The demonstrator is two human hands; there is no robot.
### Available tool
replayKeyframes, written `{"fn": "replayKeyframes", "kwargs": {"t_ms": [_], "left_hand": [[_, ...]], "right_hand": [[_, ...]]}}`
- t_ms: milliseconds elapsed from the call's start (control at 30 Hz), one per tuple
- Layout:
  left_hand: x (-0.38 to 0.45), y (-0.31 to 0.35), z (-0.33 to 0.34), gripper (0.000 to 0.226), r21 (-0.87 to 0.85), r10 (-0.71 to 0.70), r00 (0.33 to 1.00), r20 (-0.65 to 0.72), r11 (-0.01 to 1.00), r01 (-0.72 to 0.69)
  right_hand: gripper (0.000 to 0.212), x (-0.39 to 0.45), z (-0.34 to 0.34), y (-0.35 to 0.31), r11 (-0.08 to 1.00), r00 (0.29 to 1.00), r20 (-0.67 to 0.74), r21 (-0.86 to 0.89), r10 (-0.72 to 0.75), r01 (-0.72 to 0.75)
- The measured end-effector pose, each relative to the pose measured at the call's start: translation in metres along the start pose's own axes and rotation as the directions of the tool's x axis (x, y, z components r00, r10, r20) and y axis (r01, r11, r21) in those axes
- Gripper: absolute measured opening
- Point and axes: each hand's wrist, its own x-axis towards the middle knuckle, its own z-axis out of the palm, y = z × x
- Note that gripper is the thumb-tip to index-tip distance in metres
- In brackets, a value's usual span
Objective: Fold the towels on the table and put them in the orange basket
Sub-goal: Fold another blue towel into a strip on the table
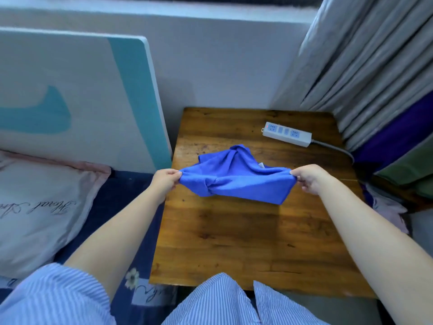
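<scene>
The left hand (165,181) and right hand (309,178) each pinch an end of the blue towel (234,177), held just over the table (234,231). It looks twisted, so the fold may come out lumpy. A power strip (287,133) lies behind; bed left, curtain right. No basket shows.
</scene>
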Motion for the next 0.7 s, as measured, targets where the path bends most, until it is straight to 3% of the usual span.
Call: {"fn": "replayKeyframes", "kwargs": {"t_ms": [100, 167, 233, 300, 367, 467, 567, 700], "left_hand": [[0.009, 0.047, 0.0, 0.032, 0.102, 0.125, 0.992, -0.036, 0.987, -0.12], [0.011, 0.092, 0.003, 0.025, 0.177, 0.248, 0.966, -0.069, 0.956, -0.233], [0.011, 0.146, 0.007, 0.021, 0.169, 0.385, 0.915, -0.124, 0.917, -0.362], [0.001, 0.199, 0.006, 0.026, 0.203, 0.515, 0.836, -0.189, 0.853, -0.48], [-0.007, 0.235, -0.002, 0.028, 0.184, 0.58, 0.763, -0.284, 0.814, -0.551], [-0.012, 0.264, -0.029, 0.025, 0.112, 0.564, 0.691, -0.451, 0.804, -0.584], [-0.01, 0.274, -0.049, 0.022, -0.02, 0.48, 0.698, -0.531, 0.817, -0.576], [-0.017, 0.262, -0.051, 0.036, -0.076, 0.457, 0.712, -0.534, 0.812, -0.578]], "right_hand": [[0.021, -0.006, -0.008, -0.045, 0.983, 0.972, -0.15, -0.007, -0.181, 0.182], [0.029, -0.011, -0.012, -0.083, 0.956, 0.94, -0.176, -0.022, -0.293, 0.293], [0.028, -0.023, -0.015, -0.127, 0.913, 0.89, -0.225, 0.012, -0.396, 0.409], [0.02, -0.04, -0.023, -0.17, 0.829, 0.797, -0.35, 0.091, -0.492, 0.552], [0.025, -0.058, -0.036, -0.2, 0.746, 0.708, -0.48, 0.151, -0.518, 0.648], [0.025, -0.076, -0.066, -0.221, 0.676, 0.648, -0.583, 0.215, -0.49, 0.705], [0.023, -0.087, -0.084, -0.222, 0.606, 0.657, -0.636, 0.352, -0.404, 0.713], [0.019, -0.094, -0.088, -0.203, 0.55, 0.629, -0.647, 0.365, -0.43, 0.751]]}}
